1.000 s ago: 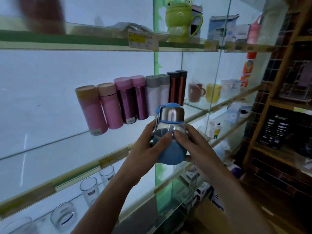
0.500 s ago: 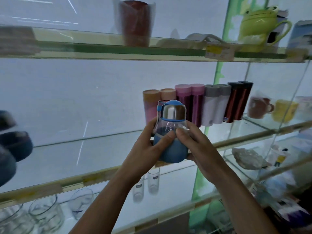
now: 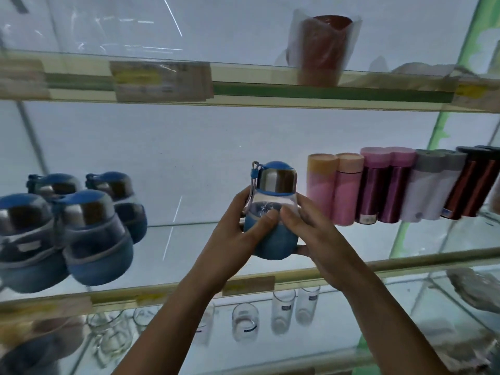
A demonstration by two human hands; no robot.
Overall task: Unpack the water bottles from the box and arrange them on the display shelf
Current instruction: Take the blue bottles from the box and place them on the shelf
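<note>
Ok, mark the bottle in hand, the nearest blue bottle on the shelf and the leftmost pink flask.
held bottle [image 3: 273,240]: head view, on its blue sleeve.
nearest shelved blue bottle [image 3: 97,253]: head view, on its blue sleeve.
leftmost pink flask [image 3: 321,194]: head view, on its body below the lid.

Plastic-wrapped red cup [image 3: 323,50] up top — clear glasses [image 3: 244,322] stand below.

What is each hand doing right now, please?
Left hand: holding the blue bottle, fingers curled round its side.
Right hand: holding the same bottle from the other side.
</note>
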